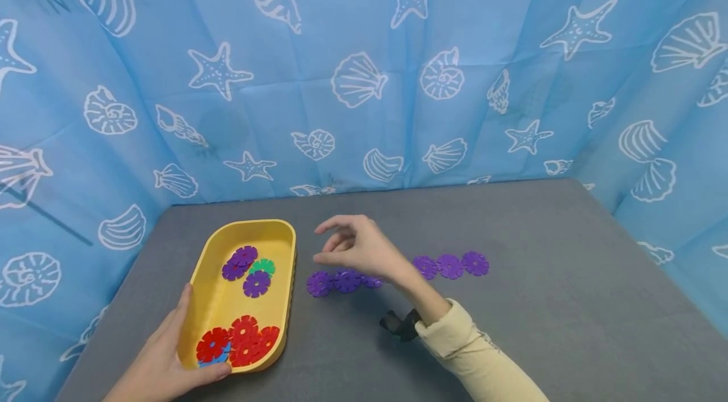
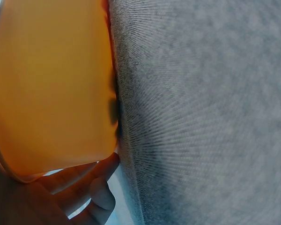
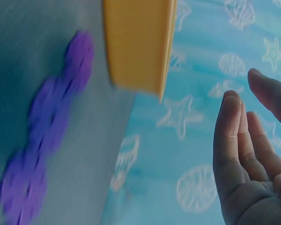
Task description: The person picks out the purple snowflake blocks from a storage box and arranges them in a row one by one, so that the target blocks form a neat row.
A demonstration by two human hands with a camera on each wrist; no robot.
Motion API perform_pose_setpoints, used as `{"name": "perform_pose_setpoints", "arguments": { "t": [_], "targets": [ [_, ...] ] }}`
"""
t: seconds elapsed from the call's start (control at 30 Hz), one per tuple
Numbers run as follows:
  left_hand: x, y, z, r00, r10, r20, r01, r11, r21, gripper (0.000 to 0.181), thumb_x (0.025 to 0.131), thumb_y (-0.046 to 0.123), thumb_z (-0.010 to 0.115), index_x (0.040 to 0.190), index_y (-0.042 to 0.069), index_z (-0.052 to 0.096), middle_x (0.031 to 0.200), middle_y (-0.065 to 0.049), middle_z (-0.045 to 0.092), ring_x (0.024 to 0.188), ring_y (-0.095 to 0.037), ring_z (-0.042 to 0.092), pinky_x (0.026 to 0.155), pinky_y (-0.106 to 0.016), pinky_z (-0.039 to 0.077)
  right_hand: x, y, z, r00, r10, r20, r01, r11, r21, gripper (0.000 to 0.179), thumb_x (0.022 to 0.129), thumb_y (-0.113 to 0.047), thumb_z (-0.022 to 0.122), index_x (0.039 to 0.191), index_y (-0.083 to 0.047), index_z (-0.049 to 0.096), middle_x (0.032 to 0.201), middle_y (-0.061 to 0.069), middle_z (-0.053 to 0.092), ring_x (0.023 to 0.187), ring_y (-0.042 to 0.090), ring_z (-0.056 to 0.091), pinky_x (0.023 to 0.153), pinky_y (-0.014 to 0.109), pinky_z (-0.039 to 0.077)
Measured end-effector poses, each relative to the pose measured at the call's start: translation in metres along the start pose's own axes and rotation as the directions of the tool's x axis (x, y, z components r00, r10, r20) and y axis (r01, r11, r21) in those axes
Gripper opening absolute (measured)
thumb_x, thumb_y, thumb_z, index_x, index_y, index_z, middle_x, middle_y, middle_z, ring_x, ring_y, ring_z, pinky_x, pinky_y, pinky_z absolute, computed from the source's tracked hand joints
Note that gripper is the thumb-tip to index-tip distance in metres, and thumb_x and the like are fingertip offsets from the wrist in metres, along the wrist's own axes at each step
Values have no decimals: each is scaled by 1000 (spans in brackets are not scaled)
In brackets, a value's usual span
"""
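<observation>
A yellow plastic tray [image 1: 216, 301] stands on the left of the table. My left hand [image 1: 159, 354] holds its near left corner, thumb along the near side and fingers against the left side; the left wrist view shows those fingers [image 2: 79, 187] by the tray wall. Above the table, my right hand [image 1: 361, 247] hovers with thumb and fingers apart and nothing between them. Under it runs a row of purple notched flower-shaped discs [image 1: 347, 280], partly hidden by the hand and forearm. The right wrist view shows purple discs [image 3: 49, 115] overlapping in a chain.
Inside the tray lie red discs [image 1: 244, 350] over blue ones [image 1: 213, 356] at the near end, with purple discs [image 1: 256, 284] and a green disc [image 1: 264, 266] farther up. A blue curtain [image 1: 352, 124] with white shells hangs behind the grey table [image 1: 557, 288].
</observation>
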State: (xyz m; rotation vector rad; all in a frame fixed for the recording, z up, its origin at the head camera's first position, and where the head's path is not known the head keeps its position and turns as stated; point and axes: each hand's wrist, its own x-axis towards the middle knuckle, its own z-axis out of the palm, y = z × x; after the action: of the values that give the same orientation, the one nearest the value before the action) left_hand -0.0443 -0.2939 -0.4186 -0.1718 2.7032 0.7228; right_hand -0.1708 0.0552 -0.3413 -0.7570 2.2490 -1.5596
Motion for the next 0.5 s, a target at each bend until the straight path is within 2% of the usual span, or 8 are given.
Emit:
{"name": "perform_pose_setpoints", "arguments": {
  "t": [0.2,0.33,0.5],
  "targets": [
    [1,0,0,1000,-23,11,23,1000,6,147,73,70,77,158,12,-28,153,-31,29,126,-45,46,87,-50,63,19,-13,42,999,-23,27,23,1000,16,36,86,-14,83,119,-6,71,101,13,77,82,8,74,74,20,61],
    [1,0,-1,1000,-21,18,21,1000,16,147,74,71,76,158,11,-29,156,-32,26,128,-48,45,89,-53,61,31,-15,68,999,-8,42,6,1000,30,35,85,-17,84,117,-9,73,105,11,76,82,5,73,73,17,59],
    [1,0,-1,1000,7,8,-8,999,32,144,76,68,75,158,8,-27,158,-34,24,131,-54,42,92,-59,58,41,-16,95,999,31,44,-35,995,99,29,85,-14,84,111,-8,74,99,8,76,75,4,74,67,19,60]
  ]
}}
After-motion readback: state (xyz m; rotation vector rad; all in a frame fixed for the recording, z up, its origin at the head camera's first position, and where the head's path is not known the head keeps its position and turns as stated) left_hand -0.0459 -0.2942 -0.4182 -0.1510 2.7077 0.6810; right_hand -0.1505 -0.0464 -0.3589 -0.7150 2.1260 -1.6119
